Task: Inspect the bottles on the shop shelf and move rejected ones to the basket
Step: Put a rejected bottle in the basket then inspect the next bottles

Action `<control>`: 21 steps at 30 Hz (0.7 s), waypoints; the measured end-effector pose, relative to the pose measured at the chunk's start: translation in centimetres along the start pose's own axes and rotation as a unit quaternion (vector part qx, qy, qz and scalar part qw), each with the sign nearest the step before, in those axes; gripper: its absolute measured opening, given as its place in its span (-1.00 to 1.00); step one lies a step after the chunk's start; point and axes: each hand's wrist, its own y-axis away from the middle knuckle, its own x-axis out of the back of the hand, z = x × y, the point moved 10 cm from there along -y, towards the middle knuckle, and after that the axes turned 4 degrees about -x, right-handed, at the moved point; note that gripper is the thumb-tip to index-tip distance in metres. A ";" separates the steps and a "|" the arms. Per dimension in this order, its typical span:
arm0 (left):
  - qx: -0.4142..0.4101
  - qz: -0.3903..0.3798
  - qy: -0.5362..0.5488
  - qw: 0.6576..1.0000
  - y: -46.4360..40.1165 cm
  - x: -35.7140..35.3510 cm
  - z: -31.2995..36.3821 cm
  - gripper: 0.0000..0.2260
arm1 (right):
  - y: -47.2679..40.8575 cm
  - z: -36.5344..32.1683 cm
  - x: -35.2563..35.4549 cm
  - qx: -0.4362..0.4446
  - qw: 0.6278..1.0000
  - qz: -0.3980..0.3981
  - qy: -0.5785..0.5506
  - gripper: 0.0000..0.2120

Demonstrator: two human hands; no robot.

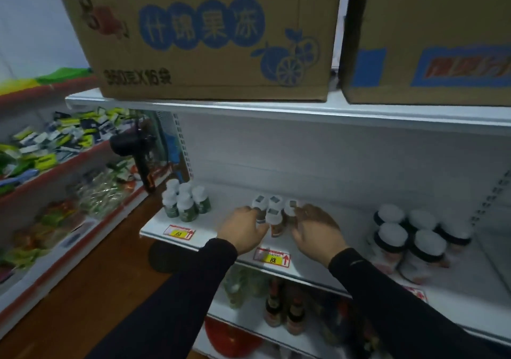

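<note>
On the white shop shelf (318, 259) stands a tight cluster of small white-capped bottles (275, 209). My left hand (243, 228) curls against the cluster's left side, fingers touching the front bottles. My right hand (315, 228) cups its right side, fingers against a bottle. Whether either hand truly grips a bottle is unclear through the blur. To the left stands a group of green-labelled bottles (186, 203). To the right sit larger dark jars with white lids (409, 237). No basket is in view.
Two cardboard boxes (210, 35) sit on the shelf above. Dark sauce bottles (284, 309) and a red item (232, 339) fill the shelf below. A black device (138, 148) hangs at the shelf's left end. Snack racks (55, 165) line the left aisle, over wooden floor.
</note>
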 end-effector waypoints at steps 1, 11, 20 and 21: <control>-0.014 -0.008 0.005 1.000 -0.9 -0.6 -0.2 -0.67 | 0.0 -0.2 -0.6 -0.012 1.000 -0.006 -0.010 -0.55; -0.077 -0.079 0.041 0.993 -6.9 -5.7 -0.4 -0.58 | 0.4 -1.2 -3.2 -0.094 0.993 -0.072 -0.011 -0.64; -0.044 -0.044 0.168 0.984 -6.2 -4.5 -1.0 -0.77 | 1.1 -0.3 -3.2 -0.141 0.987 -0.062 -0.044 -0.58; -0.048 -0.048 0.189 0.980 -5.9 -4.3 -1.1 -0.81 | 1.0 -0.5 -3.0 -0.141 0.987 -0.054 -0.059 -0.57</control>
